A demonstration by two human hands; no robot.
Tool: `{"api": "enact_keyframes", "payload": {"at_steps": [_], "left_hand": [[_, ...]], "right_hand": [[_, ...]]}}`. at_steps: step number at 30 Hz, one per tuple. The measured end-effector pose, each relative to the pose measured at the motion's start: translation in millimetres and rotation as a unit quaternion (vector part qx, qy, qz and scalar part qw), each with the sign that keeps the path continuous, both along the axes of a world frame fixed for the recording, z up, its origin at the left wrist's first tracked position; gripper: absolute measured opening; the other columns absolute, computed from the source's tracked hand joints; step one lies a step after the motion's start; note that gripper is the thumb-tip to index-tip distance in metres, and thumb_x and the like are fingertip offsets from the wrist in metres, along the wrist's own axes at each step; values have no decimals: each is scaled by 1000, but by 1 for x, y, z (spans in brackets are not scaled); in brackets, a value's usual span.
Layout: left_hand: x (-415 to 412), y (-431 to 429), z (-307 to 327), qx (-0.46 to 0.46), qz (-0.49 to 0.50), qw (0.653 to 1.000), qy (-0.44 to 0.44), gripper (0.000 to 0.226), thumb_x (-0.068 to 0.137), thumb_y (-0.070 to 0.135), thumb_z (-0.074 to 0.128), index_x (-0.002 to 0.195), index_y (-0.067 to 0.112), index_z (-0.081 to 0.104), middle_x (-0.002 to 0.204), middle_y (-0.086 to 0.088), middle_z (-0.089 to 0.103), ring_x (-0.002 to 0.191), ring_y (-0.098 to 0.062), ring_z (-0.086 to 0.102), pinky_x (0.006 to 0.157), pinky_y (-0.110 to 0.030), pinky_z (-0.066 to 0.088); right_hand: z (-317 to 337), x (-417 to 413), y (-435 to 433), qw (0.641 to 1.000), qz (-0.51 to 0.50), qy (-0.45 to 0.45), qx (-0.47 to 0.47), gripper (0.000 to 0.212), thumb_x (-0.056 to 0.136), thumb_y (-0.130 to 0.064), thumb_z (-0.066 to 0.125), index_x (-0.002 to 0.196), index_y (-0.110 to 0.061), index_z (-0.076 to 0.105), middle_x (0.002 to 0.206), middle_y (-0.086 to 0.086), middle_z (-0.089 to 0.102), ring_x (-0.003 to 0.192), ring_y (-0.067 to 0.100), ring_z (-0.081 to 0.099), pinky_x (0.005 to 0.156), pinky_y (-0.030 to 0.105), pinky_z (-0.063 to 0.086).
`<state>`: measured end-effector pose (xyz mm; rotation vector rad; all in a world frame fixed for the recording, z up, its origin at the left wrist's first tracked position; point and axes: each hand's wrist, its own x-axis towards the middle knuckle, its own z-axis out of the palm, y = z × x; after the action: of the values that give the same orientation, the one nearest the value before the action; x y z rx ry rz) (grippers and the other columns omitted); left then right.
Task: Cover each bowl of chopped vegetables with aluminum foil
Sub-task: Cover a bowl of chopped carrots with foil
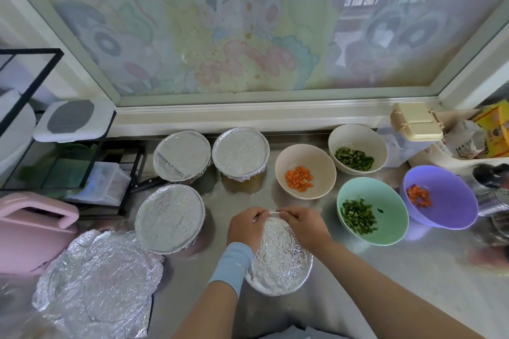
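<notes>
Head view: three covered bowls (170, 221), four uncovered bowls (305, 170), both hands' (246, 226) (305, 226) fingers (261, 212) tight on another's foil (278, 253).

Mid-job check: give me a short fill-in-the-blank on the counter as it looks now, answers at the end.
1. The left hand and right hand pinch the foil at the far rim of the nearest bowl, making ____ foil-topped bowls in all.
2. The purple bowl holds chopped ____.
3. The vegetables in the mint bowl are coloured ____.
4. The spare foil sheets lie on the person's ____ side.

Missing words: four; carrot; green; left.
</notes>
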<state>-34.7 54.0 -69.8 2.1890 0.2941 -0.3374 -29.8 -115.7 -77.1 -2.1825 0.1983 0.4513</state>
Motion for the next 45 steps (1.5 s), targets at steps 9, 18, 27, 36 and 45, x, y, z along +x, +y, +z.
{"api": "enact_keyframes", "payload": {"at_steps": [9,18,27,36,45], "left_hand": [[-2,-2,5,51,-15,998,18,19,96,30,52,100,30,71,98,12,70,94,-12,62,85,-27,49],[-10,-12,5,55,-84,993,-58,31,98,17,49,119,25,70,120,9,68,111,-9,60,96,-16,40],[-17,-17,-1,86,-22,992,-87,26,101,23,48,115,22,70,113,8,69,101,-12,62,88,-21,44],[-13,-6,-7,105,-98,983,-114,37,95,7,49,126,21,65,123,6,64,117,-12,54,99,-17,36],[-12,-9,-4,84,-54,990,-102,24,100,22,50,112,22,71,108,8,70,95,-10,61,80,-13,38]], "right_hand": [[8,5,6,997,53,0,-49,21,97,-39,54,105,-36,72,91,-11,72,82,12,64,78,30,51],[4,-28,5,991,-7,-91,-95,24,98,-33,54,116,-30,69,102,-7,73,90,14,64,75,25,45],[-2,-21,11,994,3,-91,-64,22,97,-28,58,113,-29,72,96,-5,74,82,9,63,72,20,45],[1,-14,16,987,13,-126,-98,19,96,-26,58,106,-20,74,99,-3,72,95,18,64,80,26,46],[7,-20,16,993,-32,-110,-30,14,94,-27,63,97,-22,76,77,-9,71,67,4,57,61,10,39]]}}
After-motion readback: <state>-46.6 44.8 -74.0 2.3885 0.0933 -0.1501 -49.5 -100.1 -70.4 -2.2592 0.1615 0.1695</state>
